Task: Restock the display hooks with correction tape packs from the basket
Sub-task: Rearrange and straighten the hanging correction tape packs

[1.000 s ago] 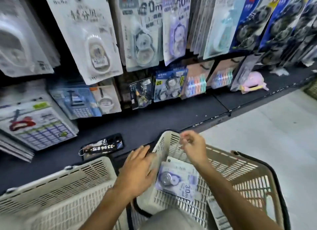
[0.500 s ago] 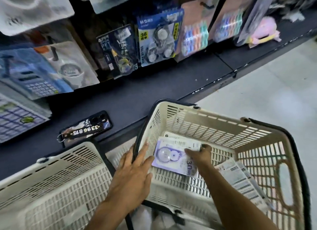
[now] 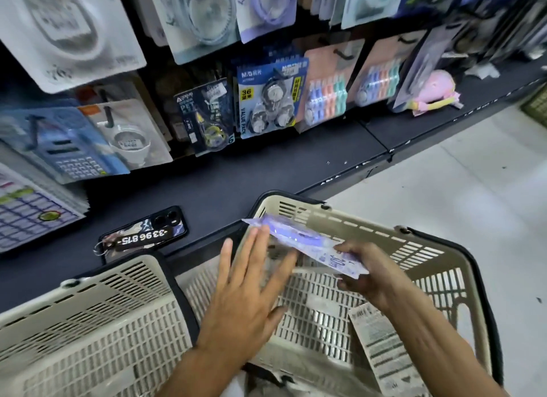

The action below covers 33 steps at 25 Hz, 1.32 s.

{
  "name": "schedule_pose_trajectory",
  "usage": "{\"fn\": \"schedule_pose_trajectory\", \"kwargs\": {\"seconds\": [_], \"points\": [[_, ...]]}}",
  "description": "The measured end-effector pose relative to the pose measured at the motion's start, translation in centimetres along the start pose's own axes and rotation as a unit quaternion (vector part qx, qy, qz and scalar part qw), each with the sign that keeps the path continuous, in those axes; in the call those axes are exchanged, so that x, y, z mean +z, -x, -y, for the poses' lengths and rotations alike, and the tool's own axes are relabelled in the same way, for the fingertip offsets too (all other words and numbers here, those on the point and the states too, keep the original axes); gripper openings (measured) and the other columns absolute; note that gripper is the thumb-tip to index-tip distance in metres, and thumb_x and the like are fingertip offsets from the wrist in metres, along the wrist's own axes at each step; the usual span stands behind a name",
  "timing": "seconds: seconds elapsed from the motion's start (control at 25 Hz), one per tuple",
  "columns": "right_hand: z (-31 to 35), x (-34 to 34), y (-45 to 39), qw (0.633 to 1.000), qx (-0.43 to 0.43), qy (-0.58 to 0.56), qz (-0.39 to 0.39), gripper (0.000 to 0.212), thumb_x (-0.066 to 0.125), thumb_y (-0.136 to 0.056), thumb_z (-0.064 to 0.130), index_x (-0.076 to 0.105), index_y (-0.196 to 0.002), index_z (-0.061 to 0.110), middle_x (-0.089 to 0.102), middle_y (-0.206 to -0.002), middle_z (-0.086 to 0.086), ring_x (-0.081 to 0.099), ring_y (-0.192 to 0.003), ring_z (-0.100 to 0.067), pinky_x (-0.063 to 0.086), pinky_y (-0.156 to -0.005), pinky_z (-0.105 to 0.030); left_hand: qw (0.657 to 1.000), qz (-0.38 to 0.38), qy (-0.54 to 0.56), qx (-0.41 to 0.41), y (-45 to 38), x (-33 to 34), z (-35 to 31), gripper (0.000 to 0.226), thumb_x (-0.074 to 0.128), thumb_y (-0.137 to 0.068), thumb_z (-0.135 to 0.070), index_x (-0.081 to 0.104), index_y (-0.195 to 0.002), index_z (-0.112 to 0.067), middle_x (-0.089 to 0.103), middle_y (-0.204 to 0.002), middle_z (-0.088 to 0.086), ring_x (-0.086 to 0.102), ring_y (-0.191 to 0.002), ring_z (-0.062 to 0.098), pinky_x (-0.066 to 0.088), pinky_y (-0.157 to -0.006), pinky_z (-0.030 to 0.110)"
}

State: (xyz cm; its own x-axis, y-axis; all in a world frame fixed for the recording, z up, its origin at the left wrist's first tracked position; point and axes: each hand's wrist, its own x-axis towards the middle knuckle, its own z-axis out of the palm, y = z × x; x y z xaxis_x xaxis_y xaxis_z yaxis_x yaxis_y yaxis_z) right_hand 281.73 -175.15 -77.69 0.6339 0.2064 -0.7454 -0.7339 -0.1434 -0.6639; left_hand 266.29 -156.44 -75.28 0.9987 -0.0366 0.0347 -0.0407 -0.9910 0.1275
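A beige slotted basket (image 3: 370,233) sits low in front of the dark shelf. My right hand (image 3: 367,273) pinches one end of a purple-and-white correction tape pack (image 3: 299,242), holding it tilted above the basket. My left hand (image 3: 248,290) is spread flat over the basket's left side, fingers straight, fingertips by the pack's raised end. Another pack (image 3: 381,355) lies against the basket's near right wall. Correction tape packs (image 3: 266,8) hang on hooks along the top of the display.
A second beige basket (image 3: 88,322) stands to the left. A phone with a number tag (image 3: 142,233) lies on the dark shelf (image 3: 266,174). Calculators (image 3: 71,151), a blue value pack (image 3: 266,100) and coloured tape sets (image 3: 328,97) hang lower. Pale floor (image 3: 444,174) lies to the right.
My right hand has lifted the purple pack off the basket floor and tilted it up. My left hand moved off the basket rim and spread beside the pack. The view tipped upward.
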Motion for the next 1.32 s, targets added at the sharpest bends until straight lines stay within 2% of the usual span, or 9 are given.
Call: {"fn": "schedule_pose_trajectory", "kwargs": {"seconds": [0.16,0.32,0.4,0.52,0.64,0.88,1.08,1.2,1.32], "points": [[6.0,1.2,6.7,0.992,-0.037,0.003,0.118,0.028,0.058,-0.082,0.01,0.076,-0.061,0.008,0.072,-0.074,-0.017,0.063,-0.049,-0.02,0.053,-0.044,-0.027,0.98,-0.196,0.039,0.018,-2.9,-6.2,1.5,0.1,0.098,-0.056,-0.032,0.044,-0.14,-0.019,0.064,-0.126,0.018,0.055,-0.116,0.037,0.032,-0.116,0.057],[9.8,3.6,10.5,0.976,-0.117,0.009,0.184,0.036,0.059,-0.079,0.039,0.072,-0.064,0.009,0.062,-0.066,-0.015,0.057,-0.055,-0.026,0.055,-0.067,-0.037,0.976,-0.141,0.163,0.019,-3.1,-10.4,3.7,0.063,0.082,-0.072,-0.037,0.051,-0.126,-0.043,0.068,-0.116,-0.021,0.066,-0.103,0.008,0.059,-0.081,0.028],[10.2,5.0,11.3,0.961,-0.201,0.077,0.173,0.052,0.054,-0.084,0.062,0.075,-0.078,0.015,0.07,-0.078,-0.007,0.064,-0.073,-0.021,0.05,-0.079,-0.035,0.89,-0.115,0.433,-0.085,-2.7,-10.9,4.0,0.05,0.081,-0.07,-0.041,0.058,-0.113,-0.054,0.075,-0.098,-0.028,0.071,-0.089,-0.001,0.056,-0.068,0.015],[7.9,7.7,12.1,0.918,-0.35,0.148,0.117,0.041,0.078,-0.071,0.062,0.065,-0.097,0.034,0.073,-0.101,0.01,0.07,-0.092,-0.008,0.055,-0.073,-0.021,0.682,-0.097,0.701,-0.185,-2.1,-10.3,4.1,0.058,0.098,-0.05,-0.039,0.073,-0.102,-0.046,0.08,-0.108,-0.003,0.078,-0.097,0.022,0.064,-0.078,0.035],[5.8,9.7,11.8,0.921,-0.361,0.091,0.116,0.059,0.091,-0.067,0.043,0.057,-0.116,0.045,0.073,-0.106,0.01,0.072,-0.097,-0.01,0.06,-0.075,-0.03,0.606,-0.095,0.758,-0.221,-1.9,-10.3,3.5,0.066,0.104,-0.036,-0.043,0.078,-0.096,-0.036,0.08,-0.107,0.009,0.079,-0.094,0.032,0.064,-0.07,0.036],[8.2,10.0,11.8,0.936,-0.313,0.049,0.155,0.072,0.09,-0.064,0.051,0.059,-0.129,0.041,0.073,-0.104,0.009,0.073,-0.095,-0.013,0.058,-0.071,-0.027,0.644,-0.056,0.725,-0.238,-0.8,-13.0,5.2,0.055,0.095,-0.054,-0.013,0.075,-0.098,-0.041,0.08,-0.109,0.007,0.078,-0.096,0.03,0.064,-0.075,0.042],[17.4,10.3,13.1,0.808,-0.437,0.352,0.181,0.069,0.088,-0.059,0.063,0.062,-0.121,0.049,0.069,-0.11,0.019,0.067,-0.098,-0.004,0.055,-0.084,-0.03,0.751,0.073,0.636,-0.162,-0.6,-16.4,7.5,0.051,0.085,-0.075,-0.002,0.07,-0.103,-0.042,0.08,-0.108,0.003,0.079,-0.094,0.027,0.064,-0.072,0.035],[19.5,11.2,13.5,0.823,-0.33,0.337,0.316,0.031,0.088,-0.073,0.032,0.076,-0.098,0.018,0.079,-0.098,-0.009,0.076,-0.083,-0.021,0.061,-0.07,-0.031,0.721,0.104,0.671,-0.141,-0.2,-17.8,8.1,0.058,0.087,-0.074,0.0,0.071,-0.11,-0.042,0.077,-0.118,0.007,0.076,-0.103,0.032,0.064,-0.078,0.042],[19.5,10.9,13.3,0.91,-0.278,0.116,0.285,0.033,0.082,-0.075,0.031,0.079,-0.1,0.011,0.078,-0.101,-0.015,0.075,-0.084,-0.025,0.061,-0.066,-0.031,0.667,0.07,0.724,-0.16,1.2,-18.4,9.9,0.061,0.094,-0.062,-0.009,0.075,-0.113,-0.035,0.076,-0.121,0.013,0.074,-0.109,0.037,0.062,-0.087,0.047]]}}
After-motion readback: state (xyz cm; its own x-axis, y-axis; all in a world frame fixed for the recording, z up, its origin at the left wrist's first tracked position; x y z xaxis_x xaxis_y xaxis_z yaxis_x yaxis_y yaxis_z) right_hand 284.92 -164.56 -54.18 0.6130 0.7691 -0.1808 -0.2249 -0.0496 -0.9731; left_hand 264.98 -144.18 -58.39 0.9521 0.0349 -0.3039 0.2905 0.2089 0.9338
